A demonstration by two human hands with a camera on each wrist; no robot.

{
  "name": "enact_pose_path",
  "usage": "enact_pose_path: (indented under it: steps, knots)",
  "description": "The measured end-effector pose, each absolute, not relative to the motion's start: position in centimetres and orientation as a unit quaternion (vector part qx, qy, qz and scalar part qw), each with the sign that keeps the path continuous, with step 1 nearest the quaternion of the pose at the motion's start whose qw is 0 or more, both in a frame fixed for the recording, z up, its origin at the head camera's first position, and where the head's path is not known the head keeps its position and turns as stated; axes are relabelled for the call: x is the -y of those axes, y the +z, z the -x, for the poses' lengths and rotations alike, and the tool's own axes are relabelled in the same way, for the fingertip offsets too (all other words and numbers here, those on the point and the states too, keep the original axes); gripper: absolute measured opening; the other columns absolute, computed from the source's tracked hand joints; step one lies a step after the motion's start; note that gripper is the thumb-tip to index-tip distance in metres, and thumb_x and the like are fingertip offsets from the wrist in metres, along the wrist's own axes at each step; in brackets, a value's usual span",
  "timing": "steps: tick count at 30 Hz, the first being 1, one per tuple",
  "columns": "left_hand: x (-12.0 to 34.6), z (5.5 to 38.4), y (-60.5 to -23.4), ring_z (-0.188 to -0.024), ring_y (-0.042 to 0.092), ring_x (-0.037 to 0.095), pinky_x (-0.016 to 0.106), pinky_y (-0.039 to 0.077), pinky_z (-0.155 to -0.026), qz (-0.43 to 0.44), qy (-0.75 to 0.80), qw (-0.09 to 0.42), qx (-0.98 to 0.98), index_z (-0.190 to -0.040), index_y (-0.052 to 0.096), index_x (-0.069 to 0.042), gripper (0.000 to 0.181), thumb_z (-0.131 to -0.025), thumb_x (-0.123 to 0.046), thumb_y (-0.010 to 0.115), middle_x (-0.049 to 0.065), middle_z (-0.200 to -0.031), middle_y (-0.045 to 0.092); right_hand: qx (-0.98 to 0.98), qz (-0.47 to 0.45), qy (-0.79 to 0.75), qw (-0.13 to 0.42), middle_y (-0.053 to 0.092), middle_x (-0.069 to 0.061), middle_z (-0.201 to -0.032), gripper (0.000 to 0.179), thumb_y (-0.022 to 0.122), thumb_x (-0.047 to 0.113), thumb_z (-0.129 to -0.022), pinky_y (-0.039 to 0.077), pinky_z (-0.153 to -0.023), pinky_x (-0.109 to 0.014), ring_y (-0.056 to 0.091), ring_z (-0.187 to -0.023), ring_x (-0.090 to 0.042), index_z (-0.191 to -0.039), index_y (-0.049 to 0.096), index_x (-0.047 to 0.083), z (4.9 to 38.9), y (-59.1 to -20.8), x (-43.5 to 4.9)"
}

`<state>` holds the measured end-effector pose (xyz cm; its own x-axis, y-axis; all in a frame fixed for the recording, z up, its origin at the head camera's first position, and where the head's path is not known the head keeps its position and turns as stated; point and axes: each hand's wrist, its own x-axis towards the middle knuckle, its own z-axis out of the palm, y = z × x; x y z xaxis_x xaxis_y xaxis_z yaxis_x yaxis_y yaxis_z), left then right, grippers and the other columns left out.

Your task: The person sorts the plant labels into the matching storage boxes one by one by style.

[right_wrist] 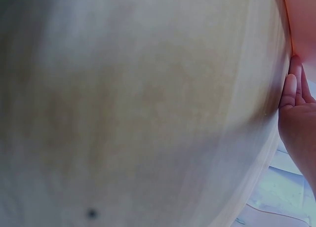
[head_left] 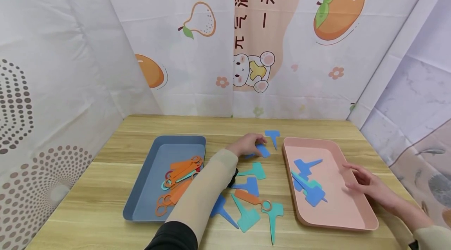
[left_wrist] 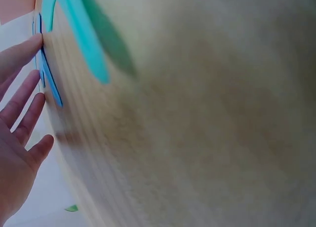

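Note:
In the head view my left hand (head_left: 246,144) reaches to the back of the table, its fingers touching a blue T-shaped plant label (head_left: 262,150). The left wrist view shows that hand's fingers (left_wrist: 19,106) fairly straight and spread, one tip against blue labels (left_wrist: 51,79). My right hand (head_left: 373,189) rests at the right rim of a pink tray (head_left: 352,213), fingers loosely bent over the edge. Blue and teal labels (head_left: 314,194) lie in that tray. The right wrist view shows fingertips (right_wrist: 291,84) against the tray's outer side; its other fingers are partly hidden.
On the left stands a blue-grey tray (head_left: 141,187) holding orange ringed tags (head_left: 183,171). Between the trays lie teal labels (head_left: 249,218), blue labels (head_left: 251,185) and an orange ringed tag (head_left: 248,196). One blue label (head_left: 272,136) is at the back. A printed curtain (head_left: 197,70) closes off the rear.

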<state>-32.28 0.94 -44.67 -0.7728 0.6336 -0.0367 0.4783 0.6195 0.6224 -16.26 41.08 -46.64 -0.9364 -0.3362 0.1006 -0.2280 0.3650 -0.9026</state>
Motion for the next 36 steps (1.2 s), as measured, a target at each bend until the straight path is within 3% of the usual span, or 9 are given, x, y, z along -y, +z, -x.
enact_pose_path:
  steps: [13, 21, 32, 36]
  knots:
    - [-1.1, 32.2, -44.8, -0.109, 0.057, 0.015, 0.023, 0.041, -0.094, -0.303, 0.319, 0.140, -0.887, -0.114, 0.064, -0.008, 0.038, -0.080, 0.000, 0.079, 0.000, -0.112, 0.064, -0.820, 0.176, -0.542, 0.049, 0.058, 0.021, -0.122, 0.056, 0.058, -0.009, -0.092, 0.045, -0.080, -0.015, 0.053, -0.107, 0.006, -0.143, 0.039, 0.003, 16.2, -46.8, -41.0]
    - [-1.3, 32.3, -44.7, -0.117, 0.054, 0.015, 0.023, 0.038, -0.099, -0.310, 0.306, 0.141, -0.889, -0.115, 0.063, -0.008, 0.038, -0.081, -0.001, 0.078, 0.001, -0.118, 0.064, -0.826, 0.166, -0.536, 0.047, 0.057, 0.023, -0.121, 0.055, 0.058, -0.007, -0.092, 0.045, -0.080, -0.015, 0.052, -0.107, 0.008, -0.143, 0.040, 0.003, 16.2, -46.8, -41.1]
    - [-1.5, 32.1, -43.8, -0.094, 0.052, 0.013, 0.022, 0.040, -0.087, -0.328, 0.275, 0.172, -0.887, -0.104, 0.064, -0.006, 0.029, -0.079, -0.001, 0.080, 0.000, -0.099, 0.060, -0.828, 0.166, -0.533, 0.048, 0.058, 0.022, -0.121, 0.056, 0.058, -0.007, -0.092, 0.045, -0.080, -0.015, 0.053, -0.106, 0.007, -0.144, 0.039, 0.003, 16.2, -46.7, -41.1]
    - [-1.5, 32.2, -43.9, -0.093, 0.050, 0.010, 0.025, 0.032, -0.100, -0.336, 0.246, 0.176, -0.892, -0.101, 0.063, -0.010, 0.027, -0.080, -0.006, 0.080, -0.005, -0.096, 0.058, -0.833, 0.161, -0.527, 0.046, 0.057, 0.022, -0.120, 0.055, 0.059, -0.006, -0.092, 0.044, -0.080, -0.014, 0.053, -0.106, 0.007, -0.143, 0.040, 0.003, 16.3, -46.7, -41.2]
